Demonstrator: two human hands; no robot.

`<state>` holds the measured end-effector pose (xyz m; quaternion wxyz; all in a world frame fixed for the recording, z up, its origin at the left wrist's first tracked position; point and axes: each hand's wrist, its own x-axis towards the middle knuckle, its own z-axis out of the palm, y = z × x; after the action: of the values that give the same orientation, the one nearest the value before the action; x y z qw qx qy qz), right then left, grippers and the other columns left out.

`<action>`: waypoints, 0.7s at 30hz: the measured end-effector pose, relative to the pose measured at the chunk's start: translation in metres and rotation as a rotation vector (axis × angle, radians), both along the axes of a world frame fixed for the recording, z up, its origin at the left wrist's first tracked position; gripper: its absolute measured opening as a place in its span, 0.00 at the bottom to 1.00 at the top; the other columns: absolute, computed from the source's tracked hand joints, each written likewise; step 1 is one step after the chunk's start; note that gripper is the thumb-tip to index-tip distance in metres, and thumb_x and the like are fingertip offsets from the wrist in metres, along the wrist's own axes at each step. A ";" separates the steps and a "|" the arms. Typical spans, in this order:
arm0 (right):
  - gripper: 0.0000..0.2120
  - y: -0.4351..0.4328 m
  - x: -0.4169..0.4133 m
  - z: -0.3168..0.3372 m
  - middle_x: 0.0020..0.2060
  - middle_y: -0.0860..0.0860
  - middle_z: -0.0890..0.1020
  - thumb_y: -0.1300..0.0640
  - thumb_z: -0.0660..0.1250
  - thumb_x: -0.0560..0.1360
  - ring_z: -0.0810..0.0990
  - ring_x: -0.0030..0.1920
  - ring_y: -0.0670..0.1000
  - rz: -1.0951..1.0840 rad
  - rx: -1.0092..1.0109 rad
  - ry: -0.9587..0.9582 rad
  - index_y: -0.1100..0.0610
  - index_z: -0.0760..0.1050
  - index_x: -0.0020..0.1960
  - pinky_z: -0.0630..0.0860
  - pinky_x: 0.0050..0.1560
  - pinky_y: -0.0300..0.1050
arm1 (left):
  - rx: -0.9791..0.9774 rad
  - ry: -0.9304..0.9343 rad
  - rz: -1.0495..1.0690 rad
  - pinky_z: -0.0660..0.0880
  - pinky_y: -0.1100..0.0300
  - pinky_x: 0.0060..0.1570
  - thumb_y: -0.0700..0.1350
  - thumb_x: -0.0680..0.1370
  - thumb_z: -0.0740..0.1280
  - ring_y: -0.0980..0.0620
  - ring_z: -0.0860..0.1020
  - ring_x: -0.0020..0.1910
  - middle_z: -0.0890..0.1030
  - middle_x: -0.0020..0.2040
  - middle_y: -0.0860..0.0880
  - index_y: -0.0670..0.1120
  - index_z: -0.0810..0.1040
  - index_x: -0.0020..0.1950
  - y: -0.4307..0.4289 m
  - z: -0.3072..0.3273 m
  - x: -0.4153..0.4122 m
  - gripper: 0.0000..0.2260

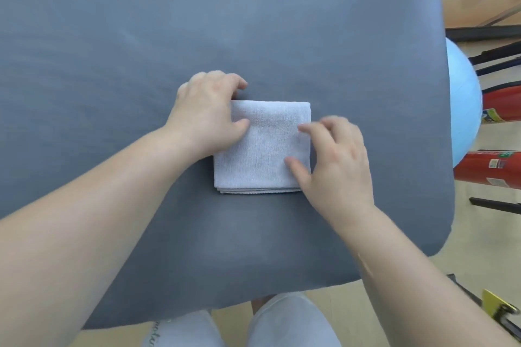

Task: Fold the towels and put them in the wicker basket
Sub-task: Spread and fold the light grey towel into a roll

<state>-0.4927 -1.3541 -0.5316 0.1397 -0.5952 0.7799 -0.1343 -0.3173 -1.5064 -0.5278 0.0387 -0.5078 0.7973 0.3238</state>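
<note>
Head view: left hand (pixel 205 113) grips towel (pixel 262 149), right hand (pixel 338 160) rests open (extinguisher label (pixel 494 163) unreadable).

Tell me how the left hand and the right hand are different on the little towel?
The left hand is at the far left corner of the towel; the right hand is at its right edge. The left hand's fingers curl round the corner, thumb on top; the right hand's fingers are spread, only thumb and forefinger tips touching. Both touch the folded towel.
</note>
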 end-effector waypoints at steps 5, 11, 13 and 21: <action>0.52 -0.064 -0.016 0.010 0.73 0.49 0.67 0.38 0.75 0.69 0.63 0.73 0.54 0.358 0.376 0.050 0.51 0.50 0.82 0.63 0.73 0.50 | -0.022 -0.275 -0.397 0.65 0.50 0.63 0.67 0.62 0.75 0.48 0.66 0.64 0.68 0.64 0.54 0.56 0.61 0.75 0.003 0.003 -0.003 0.45; 0.50 -0.097 -0.022 0.010 0.57 0.47 0.70 0.38 0.77 0.67 0.67 0.60 0.54 0.550 0.504 0.197 0.48 0.54 0.79 0.69 0.60 0.50 | -0.141 -0.302 -0.319 0.65 0.52 0.47 0.54 0.66 0.75 0.47 0.73 0.50 0.74 0.46 0.53 0.53 0.73 0.54 -0.003 0.005 -0.019 0.20; 0.42 -0.103 -0.023 0.012 0.51 0.46 0.69 0.42 0.78 0.66 0.69 0.57 0.53 0.556 0.544 0.198 0.47 0.62 0.74 0.72 0.57 0.50 | -0.171 -0.274 -0.281 0.63 0.54 0.44 0.46 0.68 0.71 0.47 0.72 0.44 0.72 0.39 0.54 0.52 0.73 0.46 -0.003 0.007 -0.021 0.10; 0.12 -0.056 -0.010 -0.006 0.48 0.56 0.80 0.68 0.66 0.63 0.77 0.45 0.61 0.363 -0.098 0.250 0.59 0.76 0.45 0.74 0.44 0.53 | -0.672 -0.028 -0.222 0.56 0.54 0.35 0.31 0.63 0.62 0.45 0.66 0.33 0.73 0.37 0.47 0.46 0.69 0.39 0.028 -0.014 -0.002 0.12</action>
<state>-0.5030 -1.4099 -0.5376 0.0348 -0.7438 0.6639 -0.0696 -0.3191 -1.4786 -0.5418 -0.0847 -0.4069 0.9090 0.0303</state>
